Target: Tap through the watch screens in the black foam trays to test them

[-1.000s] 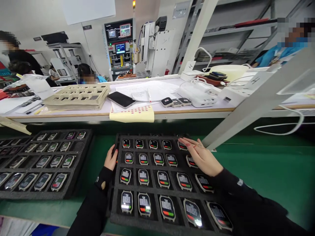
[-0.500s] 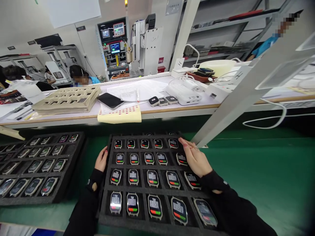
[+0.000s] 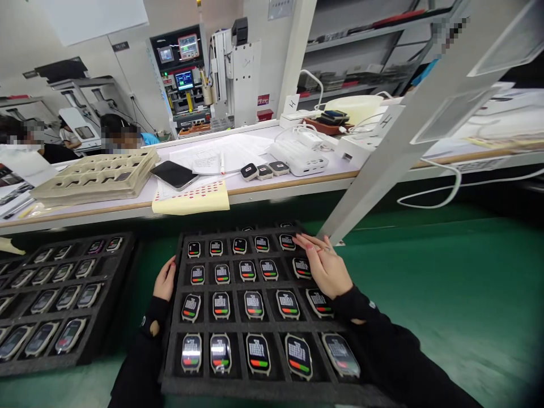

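Observation:
A black foam tray (image 3: 238,387) lies before me, its compartments holding watch bodies without straps. Most of their lit screens show white text above a red and green bar. My left hand (image 3: 164,280) is at the tray's left side, fingers closed against its edge. At the back right, my right hand (image 3: 326,266) reaches over the tray with fingers stretched out and close together. Its fingertips touch or nearly touch a watch (image 3: 287,242) in the row there; exact contact is unclear. Another watch (image 3: 301,268) lies partly under that hand.
A second foam tray (image 3: 96,317) of watches lies left on the green worktop (image 3: 425,283). A slanted metal post (image 3: 365,175) rises behind my right hand. The raised shelf bears a phone (image 3: 174,174), papers, small square devices and a white box (image 3: 297,158). People sit beyond.
The view has shifted, so the scene sits further left. Text now shows on more screens in the back row, and its rightmost watch looks brighter. Both hands keep their places at the tray.

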Action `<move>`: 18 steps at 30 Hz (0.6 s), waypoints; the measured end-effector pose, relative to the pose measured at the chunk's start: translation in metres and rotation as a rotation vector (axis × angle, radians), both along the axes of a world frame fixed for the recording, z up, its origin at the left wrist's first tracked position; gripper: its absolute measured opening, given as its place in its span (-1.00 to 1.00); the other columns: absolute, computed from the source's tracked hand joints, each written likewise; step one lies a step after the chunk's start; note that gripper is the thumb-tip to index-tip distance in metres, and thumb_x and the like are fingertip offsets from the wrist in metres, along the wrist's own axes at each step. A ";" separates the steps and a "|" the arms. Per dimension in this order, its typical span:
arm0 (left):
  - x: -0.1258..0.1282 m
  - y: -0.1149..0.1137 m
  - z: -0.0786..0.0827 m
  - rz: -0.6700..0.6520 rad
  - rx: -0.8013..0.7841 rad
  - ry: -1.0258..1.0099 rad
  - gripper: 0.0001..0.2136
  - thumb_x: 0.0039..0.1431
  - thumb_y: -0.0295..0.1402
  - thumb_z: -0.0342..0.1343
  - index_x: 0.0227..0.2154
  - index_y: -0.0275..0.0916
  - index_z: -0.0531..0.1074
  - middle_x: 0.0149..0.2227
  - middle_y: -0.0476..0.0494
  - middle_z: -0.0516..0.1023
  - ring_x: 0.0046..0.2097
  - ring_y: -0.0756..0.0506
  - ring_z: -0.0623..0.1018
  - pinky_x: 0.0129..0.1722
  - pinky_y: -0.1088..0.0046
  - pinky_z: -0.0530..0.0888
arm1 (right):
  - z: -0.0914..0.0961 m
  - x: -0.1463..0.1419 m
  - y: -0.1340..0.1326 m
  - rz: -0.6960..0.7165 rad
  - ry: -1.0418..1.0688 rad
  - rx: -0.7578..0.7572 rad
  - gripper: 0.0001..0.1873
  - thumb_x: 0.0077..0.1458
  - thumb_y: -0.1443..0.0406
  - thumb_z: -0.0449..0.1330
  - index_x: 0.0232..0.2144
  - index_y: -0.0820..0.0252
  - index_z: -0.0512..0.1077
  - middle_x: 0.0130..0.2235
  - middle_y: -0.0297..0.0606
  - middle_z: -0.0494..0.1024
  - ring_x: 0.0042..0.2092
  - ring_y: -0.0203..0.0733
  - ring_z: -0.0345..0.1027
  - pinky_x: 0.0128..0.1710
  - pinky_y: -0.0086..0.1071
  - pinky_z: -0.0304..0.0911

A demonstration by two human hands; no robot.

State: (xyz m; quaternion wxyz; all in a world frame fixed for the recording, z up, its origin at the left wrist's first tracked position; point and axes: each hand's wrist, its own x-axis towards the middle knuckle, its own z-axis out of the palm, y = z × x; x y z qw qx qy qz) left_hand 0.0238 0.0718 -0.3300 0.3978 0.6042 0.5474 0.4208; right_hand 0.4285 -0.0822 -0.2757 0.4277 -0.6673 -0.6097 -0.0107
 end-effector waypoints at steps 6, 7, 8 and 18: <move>0.000 0.001 -0.001 -0.010 0.004 0.003 -0.48 0.17 0.04 0.04 0.03 -0.23 0.44 0.15 -0.26 0.43 0.22 -0.25 0.36 0.27 0.14 0.23 | 0.001 -0.001 -0.001 0.017 0.003 -0.023 -0.43 0.38 0.13 -0.26 -0.03 0.19 0.50 0.01 -0.15 0.53 0.13 0.03 0.31 0.28 0.23 -0.11; 0.000 0.001 -0.001 -0.011 0.003 0.003 -0.49 0.18 0.04 0.04 0.03 -0.22 0.44 0.15 -0.26 0.43 0.22 -0.25 0.36 0.27 0.13 0.23 | 0.001 -0.001 -0.001 0.020 0.006 -0.029 -0.43 0.38 0.13 -0.26 -0.03 0.18 0.50 0.01 -0.16 0.53 0.14 0.03 0.30 0.28 0.22 -0.12; 0.000 0.000 -0.002 -0.011 0.004 0.004 -0.49 0.18 0.04 0.03 0.03 -0.22 0.43 0.15 -0.25 0.43 0.22 -0.25 0.36 0.27 0.14 0.24 | 0.001 -0.001 -0.001 0.022 0.008 -0.033 -0.43 0.38 0.13 -0.26 -0.03 0.17 0.50 0.01 -0.16 0.53 0.14 0.03 0.30 0.28 0.22 -0.13; 0.001 -0.001 0.000 0.000 -0.001 0.010 -0.51 0.19 0.04 0.02 0.02 -0.20 0.44 0.14 -0.24 0.43 0.22 -0.24 0.36 0.27 0.16 0.24 | -0.006 0.003 0.000 -0.022 0.055 -0.024 -0.47 0.37 0.12 -0.22 0.01 0.15 0.48 0.03 -0.14 0.51 0.13 0.04 0.32 0.29 0.17 -0.09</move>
